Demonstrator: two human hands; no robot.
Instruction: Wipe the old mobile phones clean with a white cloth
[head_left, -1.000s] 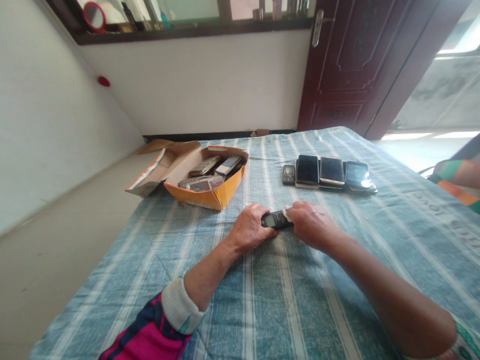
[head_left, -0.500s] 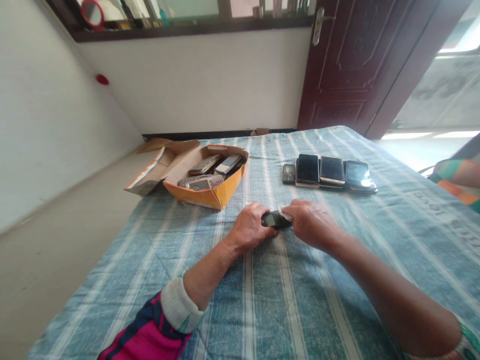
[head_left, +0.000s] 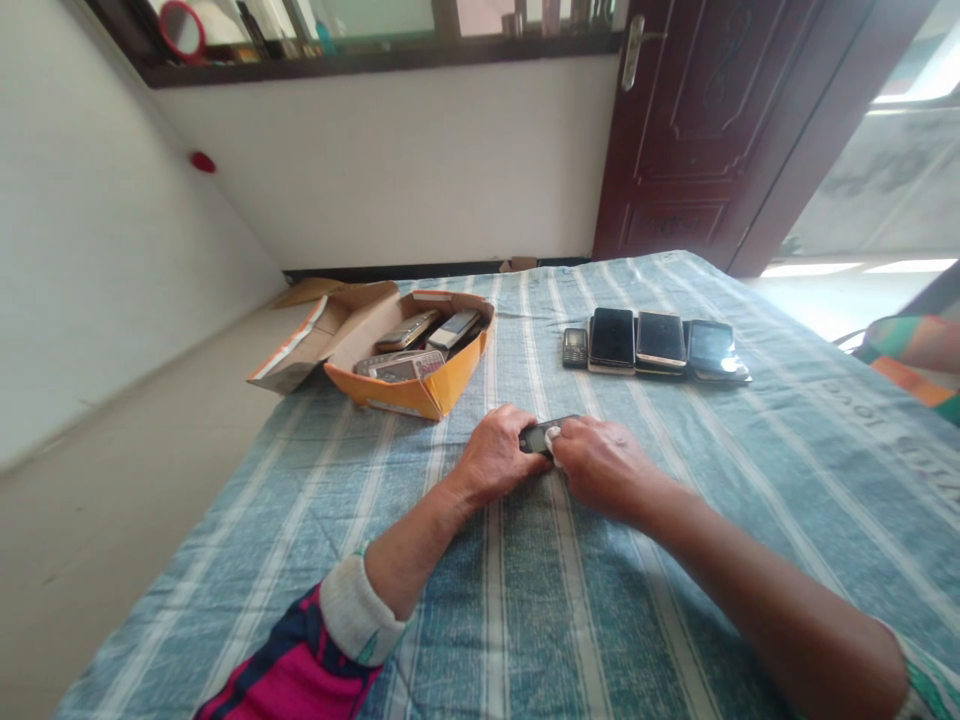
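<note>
A small black keypad phone [head_left: 538,437] lies on the blue striped cloth [head_left: 675,560] between my two hands. My left hand [head_left: 495,462] is closed round its left end and holds it down. My right hand [head_left: 600,466] is closed on a small white wad [head_left: 553,437] pressed onto the phone; most of the phone is hidden under my fingers. Behind my hands a row of phones [head_left: 652,345] lies side by side, a small keypad phone at its left end.
An open orange cardboard box [head_left: 420,392] with several old phones in it sits at the back left of the cloth, its lid flap hanging over the edge. A dark wooden door [head_left: 690,130] stands behind. Folded coloured fabric [head_left: 919,355] lies at the far right.
My right hand has slid left along the phone with the white wad, covering more of it. My left hand has kept its hold.
</note>
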